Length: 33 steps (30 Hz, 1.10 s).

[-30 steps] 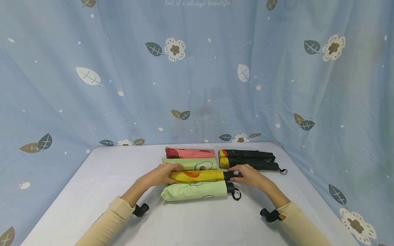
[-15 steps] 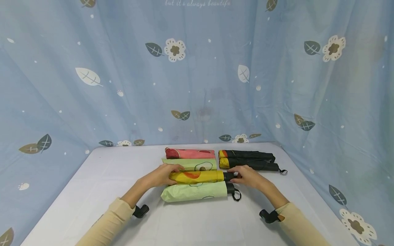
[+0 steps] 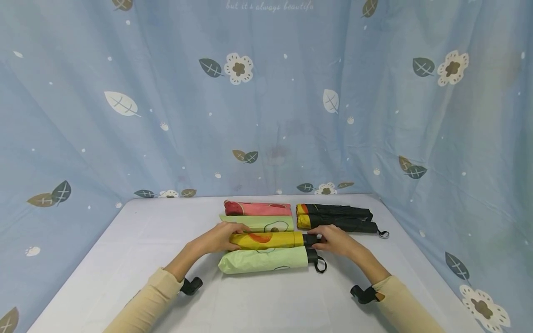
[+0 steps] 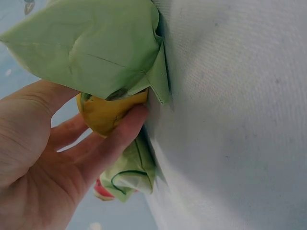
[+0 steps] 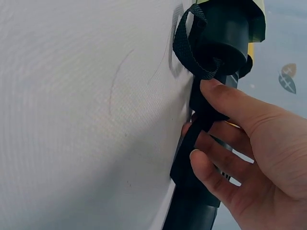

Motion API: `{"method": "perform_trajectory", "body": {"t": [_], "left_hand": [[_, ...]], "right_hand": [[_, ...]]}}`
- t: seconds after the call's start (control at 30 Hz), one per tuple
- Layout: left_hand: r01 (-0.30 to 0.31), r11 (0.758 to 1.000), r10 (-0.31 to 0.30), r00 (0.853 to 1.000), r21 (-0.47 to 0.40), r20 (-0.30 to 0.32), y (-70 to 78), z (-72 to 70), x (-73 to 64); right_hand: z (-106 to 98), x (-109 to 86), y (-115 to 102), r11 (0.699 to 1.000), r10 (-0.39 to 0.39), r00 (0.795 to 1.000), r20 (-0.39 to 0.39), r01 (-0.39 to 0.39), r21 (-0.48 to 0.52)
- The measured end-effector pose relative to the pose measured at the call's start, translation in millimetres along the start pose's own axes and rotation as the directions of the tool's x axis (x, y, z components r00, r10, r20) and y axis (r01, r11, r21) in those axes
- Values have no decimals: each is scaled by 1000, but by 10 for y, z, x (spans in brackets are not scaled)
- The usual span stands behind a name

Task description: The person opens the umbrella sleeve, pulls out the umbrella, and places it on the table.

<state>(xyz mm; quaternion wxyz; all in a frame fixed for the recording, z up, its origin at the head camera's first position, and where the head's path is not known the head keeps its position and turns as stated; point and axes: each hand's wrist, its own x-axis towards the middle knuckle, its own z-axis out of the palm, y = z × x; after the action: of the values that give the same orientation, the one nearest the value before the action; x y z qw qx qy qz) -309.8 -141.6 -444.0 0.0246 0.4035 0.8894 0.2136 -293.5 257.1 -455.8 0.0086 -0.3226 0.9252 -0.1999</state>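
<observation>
A folded yellow umbrella (image 3: 276, 239) lies crosswise on the white table between two pale green ones. My left hand (image 3: 216, 237) grips its left end, thumb on the near side and fingers on the far side. In the left wrist view, the front green umbrella (image 4: 96, 48) partly hides that yellow tip (image 4: 108, 115). At the other end, my right hand (image 3: 336, 241) holds the black handle (image 5: 206, 103) between thumb and fingers. The front green umbrella (image 3: 266, 260) lies closest to me, its wrist loop (image 3: 320, 264) at the right.
Behind the yellow umbrella lie another green umbrella (image 3: 254, 223) with an avocado print and a pink watermelon-print one (image 3: 262, 208). Two black umbrellas with yellow ends (image 3: 345, 224) lie side by side at the right back. A blue patterned curtain (image 3: 275, 115) surrounds the table (image 3: 258, 305).
</observation>
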Motion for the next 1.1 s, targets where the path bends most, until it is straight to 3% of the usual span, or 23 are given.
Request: {"method": "perform_trajectory", "body": {"t": [0.57,1.1], "left_hand": [[8,1000,-8,1000,12,1,58,-44,-4],[54,998,-53,998,38,-31,103,-137,23]], "right_hand": [[-45,-30,4,998,-59,997,-58,59,2],[-108,-14,-70,1000,-24,991,-129,26,16]]}}
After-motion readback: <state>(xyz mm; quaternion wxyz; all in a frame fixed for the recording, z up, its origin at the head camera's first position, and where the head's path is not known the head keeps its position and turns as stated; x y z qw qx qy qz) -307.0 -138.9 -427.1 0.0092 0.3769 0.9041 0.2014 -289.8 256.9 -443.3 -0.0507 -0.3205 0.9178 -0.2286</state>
